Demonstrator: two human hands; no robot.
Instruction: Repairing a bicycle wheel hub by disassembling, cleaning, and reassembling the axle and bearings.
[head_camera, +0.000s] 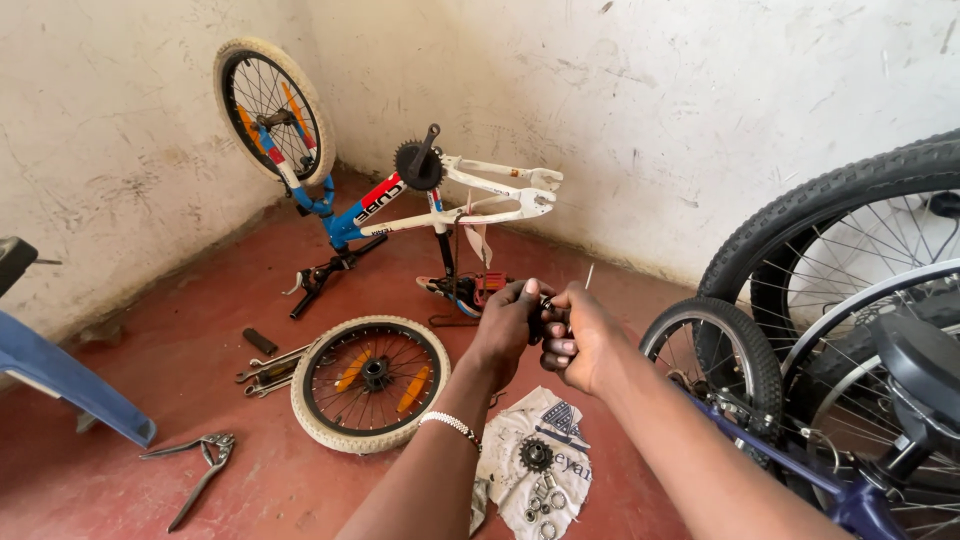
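Both my hands meet in the middle of the view, held above the red floor. My left hand (508, 325), with a pale bracelet on its wrist, and my right hand (580, 335) are closed together around a small dark metal part (547, 304); a thin rod sticks up just beyond them. Directly below lies a white cloth (565, 420) carrying a small black sprocket (536, 455) and several nuts and washers. A loose small wheel (368, 381) with a cream tyre and orange reflectors lies flat to the left.
A small white, blue and red bicycle frame (400, 200) stands upside down by the wall, its front wheel (272, 110) up. Spanners (268, 370) and pliers (200, 460) lie on the floor at left. Large bicycle wheels (850, 290) crowd the right; a blue object (60, 380) juts in at left.
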